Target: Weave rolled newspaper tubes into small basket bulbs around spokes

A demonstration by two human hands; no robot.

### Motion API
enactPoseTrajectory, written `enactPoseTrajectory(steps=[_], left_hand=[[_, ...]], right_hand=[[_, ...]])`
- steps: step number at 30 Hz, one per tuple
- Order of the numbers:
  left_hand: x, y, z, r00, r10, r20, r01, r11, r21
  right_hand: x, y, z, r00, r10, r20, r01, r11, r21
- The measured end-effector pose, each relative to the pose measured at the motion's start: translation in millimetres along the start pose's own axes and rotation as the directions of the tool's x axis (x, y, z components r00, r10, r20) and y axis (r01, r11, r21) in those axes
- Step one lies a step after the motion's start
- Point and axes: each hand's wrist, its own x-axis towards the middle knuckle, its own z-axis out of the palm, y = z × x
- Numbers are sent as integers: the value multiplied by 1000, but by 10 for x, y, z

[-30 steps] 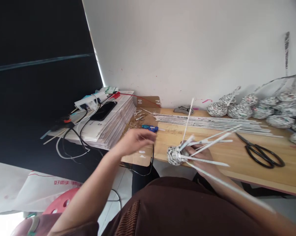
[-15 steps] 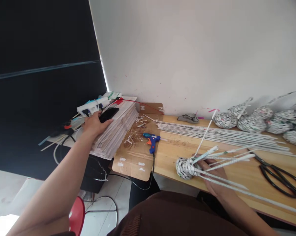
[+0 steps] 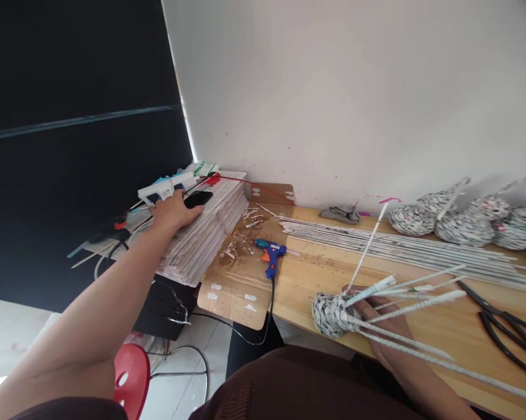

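Right hand (image 3: 388,324) gripped the woven paper piece (image 3: 328,315) by the bench (image 3: 302,291) edge, probably so its paper ends (image 3: 420,306) fanned free; left hand (image 3: 174,211) was at the power strip (image 3: 158,188), couldn't tell if gripping

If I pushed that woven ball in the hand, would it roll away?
The woven ball probably wouldn't roll far, because long strips stick out of it. It's likely light, since it looks made of rolled paper. The strips seem stiff, jutting out nearly straight.
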Motion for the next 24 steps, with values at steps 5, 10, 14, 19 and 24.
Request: enactPoseTrajectory(steps=[5, 10, 14, 19, 24], left_hand=[[-1, 102, -60, 993, -102, 55, 98, 993, 63], [1, 128, -55, 990, -135, 40, 134, 991, 28], [41, 94, -30, 991, -130, 8, 130, 990, 50], [111, -160, -27, 997, -41, -65, 26, 978, -208], [-84, -385, -81, 889, -40, -457, -221, 835, -504]], right_hand=[[-3, -20, 21, 1000, 23, -18, -23, 1000, -7], [-7, -54, 37, 999, 17, -33, -18, 1000, -24], [-6, -62, 4, 1000, 28, -3, -29, 999, -46], [4, 4, -32, 999, 52, 3, -52, 998, -19], [7, 37, -37, 998, 16, -53, -22, 992, -120]])
